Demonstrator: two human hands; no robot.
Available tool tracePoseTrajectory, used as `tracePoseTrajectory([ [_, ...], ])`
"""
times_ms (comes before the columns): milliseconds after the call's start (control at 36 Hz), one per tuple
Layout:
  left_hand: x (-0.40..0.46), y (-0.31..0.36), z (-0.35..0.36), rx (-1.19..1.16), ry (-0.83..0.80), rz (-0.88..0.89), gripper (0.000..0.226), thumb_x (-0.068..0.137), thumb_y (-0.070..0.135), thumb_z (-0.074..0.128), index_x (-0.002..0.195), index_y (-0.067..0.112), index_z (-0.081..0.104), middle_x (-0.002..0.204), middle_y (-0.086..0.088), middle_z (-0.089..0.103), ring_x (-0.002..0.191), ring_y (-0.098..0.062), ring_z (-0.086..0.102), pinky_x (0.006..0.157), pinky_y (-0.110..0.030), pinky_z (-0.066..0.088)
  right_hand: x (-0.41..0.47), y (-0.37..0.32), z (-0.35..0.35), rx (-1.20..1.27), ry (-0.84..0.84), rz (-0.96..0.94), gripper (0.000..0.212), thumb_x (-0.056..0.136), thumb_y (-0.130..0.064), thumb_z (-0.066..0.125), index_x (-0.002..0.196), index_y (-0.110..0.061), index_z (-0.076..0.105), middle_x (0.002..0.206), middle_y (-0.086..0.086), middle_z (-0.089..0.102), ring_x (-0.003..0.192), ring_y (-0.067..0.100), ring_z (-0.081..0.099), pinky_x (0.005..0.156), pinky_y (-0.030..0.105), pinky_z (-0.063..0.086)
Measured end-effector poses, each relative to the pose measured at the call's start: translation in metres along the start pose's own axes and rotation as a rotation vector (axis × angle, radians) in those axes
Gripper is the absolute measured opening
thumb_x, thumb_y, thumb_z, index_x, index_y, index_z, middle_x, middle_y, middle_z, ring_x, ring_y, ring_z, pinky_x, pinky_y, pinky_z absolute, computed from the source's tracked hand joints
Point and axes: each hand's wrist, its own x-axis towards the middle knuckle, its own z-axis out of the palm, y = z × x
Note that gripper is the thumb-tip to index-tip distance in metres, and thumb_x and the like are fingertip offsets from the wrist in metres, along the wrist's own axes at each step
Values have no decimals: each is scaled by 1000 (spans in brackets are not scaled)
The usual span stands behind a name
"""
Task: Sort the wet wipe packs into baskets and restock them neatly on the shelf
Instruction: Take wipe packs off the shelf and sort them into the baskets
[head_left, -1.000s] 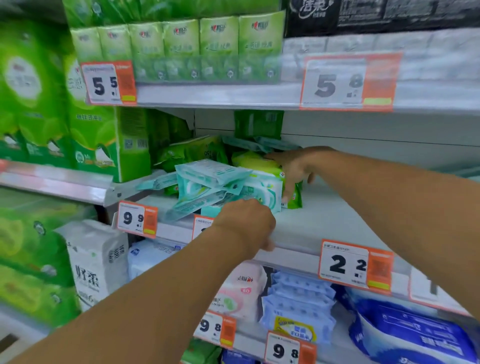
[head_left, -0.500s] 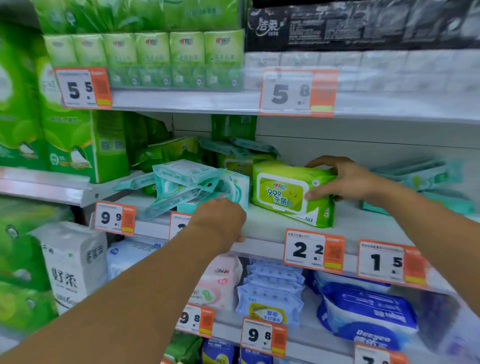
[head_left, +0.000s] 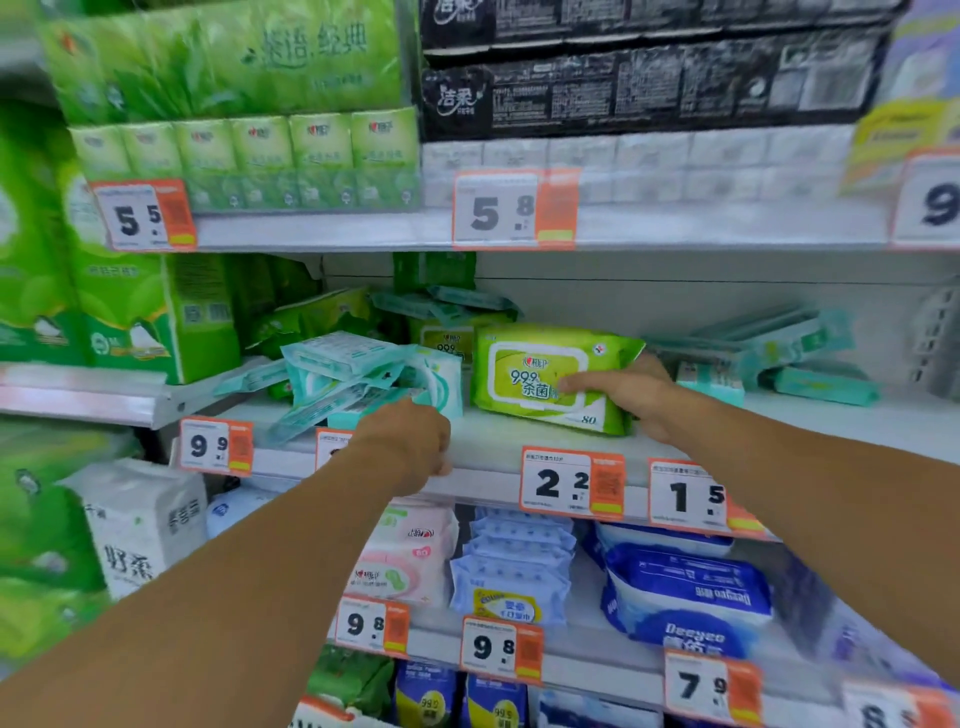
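Right hand (head_left: 631, 400) gripping green wipe pack (head_left: 550, 376), left hand (head_left: 410, 441) curled at teal packs (head_left: 358, 376), bare shelf (head_left: 810, 421) rightward

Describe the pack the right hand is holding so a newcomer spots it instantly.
Find the middle shelf, above the 2.2 price tag. The lime-green wipe pack stands tilted there, held by the right hand. Unlike the teal packs beside it, it shows "99.9" and "80".

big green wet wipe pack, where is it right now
The big green wet wipe pack sits on the middle shelf right of centre, held by the right hand, above the 2.2 price tag.
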Motion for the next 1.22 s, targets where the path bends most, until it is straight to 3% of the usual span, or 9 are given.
tracePoseTrajectory([
  [167,4,-3,4,-166,-24,-17,37,91,36,68,126,27,61,129,-4,58,117,-26,55,99,-36,47,-40,-35,-2,447,-108,163,34,80,-28,78,111,-16,72,95,10,78,76,23,76,67,43,63],
  [278,-17,8,-15,-1248,233,-108,38,96,37,61,130,22,56,137,-8,56,120,-29,57,101,-47,50,-91,-41,-21,593,-216,154,39,81,-30,73,118,-18,71,110,9,76,97,27,74,89,48,58],
  [361,-62,21,-36,-1721,9,-88,58,81,70,55,116,25,63,118,2,70,107,-22,68,88,-52,57,-142,-33,-25,594,-334,173,44,79,-33,69,120,-19,70,117,9,74,107,29,71,92,54,55],
  [500,-136,22,20,-1495,-229,-51,67,61,52,75,121,26,64,104,4,76,90,-18,75,66,-38,61,-220,18,-13,474,-461,322,34,74,-36,69,101,-19,81,115,8,74,100,23,74,85,47,59],
  [750,-197,-19,79,-1354,-88,-100,65,66,43,82,125,28,60,109,5,75,97,-21,73,83,-48,59,-277,89,37,216,-582,392,43,80,-37,67,119,-21,67,114,4,75,105,21,72,75,50,61],
  [917,-207,-38,107,-1364,-142,-161,57,73,47,80,124,29,61,111,5,75,100,-20,73,87,-48,58,-284,91,72,119,-416,291,56,67,-45,77,119,-25,68,105,-3,77,97,19,74,82,45,58],
  [1000,-204,-33,129,-1341,-197,-152,42,84,41,73,123,28,60,104,9,76,91,-13,74,70,-32,61,-289,104,75,87,-342,288,69,64,-42,85,126,-25,60,106,-1,77,86,18,76,61,38,59],
  [1083,-197,-26,147,-1327,-212,-79,42,87,35,72,125,34,54,112,11,72,97,-7,71,79,-23,58,-296,123,73,-19,-263,312,79,51,-44,91,120,-22,57,103,-2,76,81,17,76,59,41,62],
  [1222,-180,-22,183,-435,-379,90,54,97,45,56,145,23,47,145,-4,52,129,-24,51,103,-33,42,-305,153,64,-937,-663,289,49,80,-65,70,78,-17,63,62,2,65,53,14,66,56,32,55],
])
